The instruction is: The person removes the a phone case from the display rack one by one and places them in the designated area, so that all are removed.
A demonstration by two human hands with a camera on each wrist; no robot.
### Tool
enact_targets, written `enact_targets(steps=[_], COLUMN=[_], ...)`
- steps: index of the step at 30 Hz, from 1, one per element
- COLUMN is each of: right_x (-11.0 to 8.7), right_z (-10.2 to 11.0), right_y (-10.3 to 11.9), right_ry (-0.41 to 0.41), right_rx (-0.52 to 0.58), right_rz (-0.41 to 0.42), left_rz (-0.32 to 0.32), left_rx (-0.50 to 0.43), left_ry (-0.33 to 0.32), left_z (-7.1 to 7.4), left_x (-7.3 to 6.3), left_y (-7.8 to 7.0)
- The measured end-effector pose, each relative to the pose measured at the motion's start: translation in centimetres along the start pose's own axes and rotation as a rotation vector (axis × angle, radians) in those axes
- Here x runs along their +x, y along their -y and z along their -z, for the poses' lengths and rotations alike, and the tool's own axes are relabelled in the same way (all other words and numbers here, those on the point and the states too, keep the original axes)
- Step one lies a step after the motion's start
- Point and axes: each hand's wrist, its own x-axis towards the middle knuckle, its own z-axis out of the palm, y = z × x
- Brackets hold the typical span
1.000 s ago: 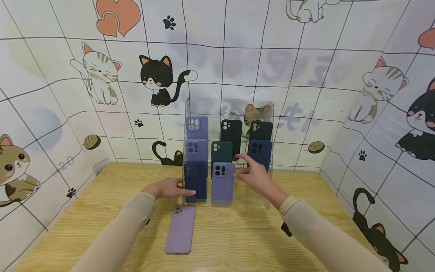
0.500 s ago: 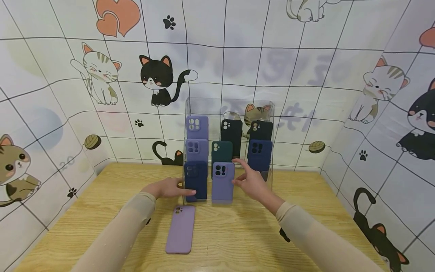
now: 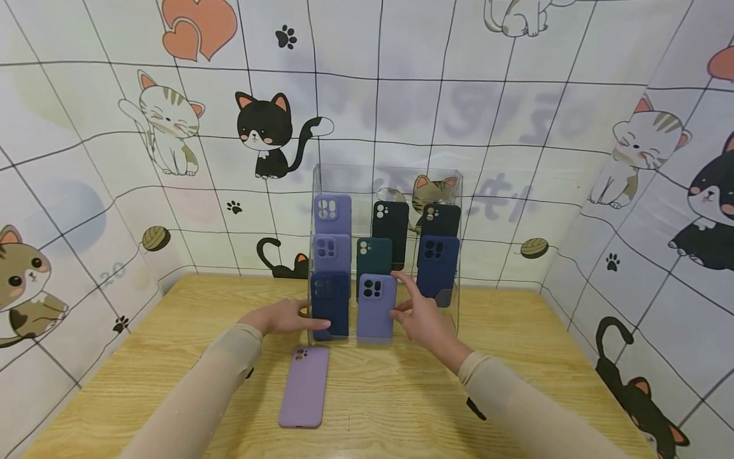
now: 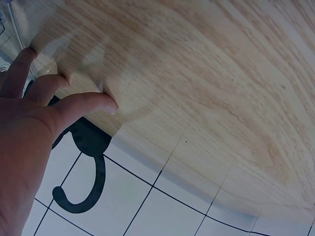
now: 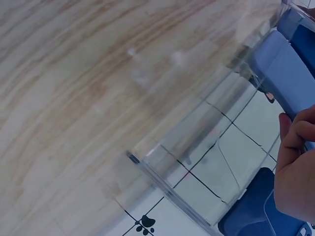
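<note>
A clear stepped display stand (image 3: 358,182) holds several phone cases leaning upright in three columns. My left hand (image 3: 279,317) grips the stand's lower left side, its thumb over the front of a navy phone case (image 3: 331,303); some fingers are hidden behind the stand's side in the head view. At the right edge of the lavender phone case (image 3: 376,322), bottom middle, my right hand (image 3: 425,317) pinches with the thumb low and the index finger near the upper corner. In the right wrist view, curled fingers sit against that lavender case (image 5: 283,69).
A mauve phone case (image 3: 305,389) lies flat on the wooden table (image 3: 413,408) before the stand. Dark green (image 3: 374,253), black (image 3: 390,229) and blue (image 3: 438,264) cases stand on the steps. A cat-print sheet (image 3: 493,108) rises behind and at both sides.
My right hand has shifted left and slightly down, bringing its thumb and index finger onto the lavender phone case's right edge. The left hand stays put at the stand.
</note>
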Motion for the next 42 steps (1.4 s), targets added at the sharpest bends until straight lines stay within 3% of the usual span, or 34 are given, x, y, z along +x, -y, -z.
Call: enact_targets(steps=[14, 33, 42], right_x=[0.0, 0.0, 0.2], right_z=[-0.4, -0.7, 1.6], right_y=[-0.8, -1.4, 0.4], right_ry=[-0.056, -0.144, -0.189], right_rx=[-0.038, 0.012, 0.005], right_rz=[0.075, 0.112, 0.182], left_rz=[0.006, 0.006, -0.005], left_rx=[-0.002, 0.019, 0.022], left_ry=[-0.003, 0.005, 0.007], left_z=[0.0, -0.1, 0.1], left_x=[0.3, 0.3, 0.3], left_y=[0.2, 0.2, 0.1])
